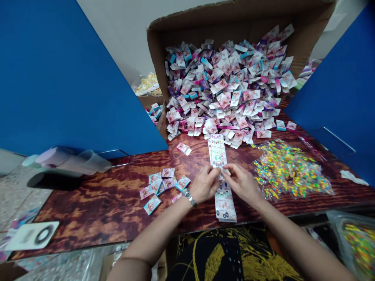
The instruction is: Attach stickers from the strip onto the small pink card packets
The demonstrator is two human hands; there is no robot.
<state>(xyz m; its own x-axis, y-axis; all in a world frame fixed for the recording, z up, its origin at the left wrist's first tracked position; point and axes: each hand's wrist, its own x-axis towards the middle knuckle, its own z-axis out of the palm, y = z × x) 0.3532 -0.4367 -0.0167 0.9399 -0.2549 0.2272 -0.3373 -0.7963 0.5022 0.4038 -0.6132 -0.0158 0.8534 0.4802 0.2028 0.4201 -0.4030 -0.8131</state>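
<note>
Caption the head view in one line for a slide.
Left hand and right hand close together over printed strips, between small cartons and colourful packets, before a cardboard box.

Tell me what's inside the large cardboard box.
The cardboard box holds a heap of small printed cartons, many with flaps open, spilling onto the tabletop. Whatever lies beneath its top layer cannot be seen.

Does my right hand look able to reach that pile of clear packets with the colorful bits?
Probably yes: the pile of clear packets lies just to the right of your right hand, nothing visibly standing between, though that hand seems busy beside your left hand over the printed strips.
</note>
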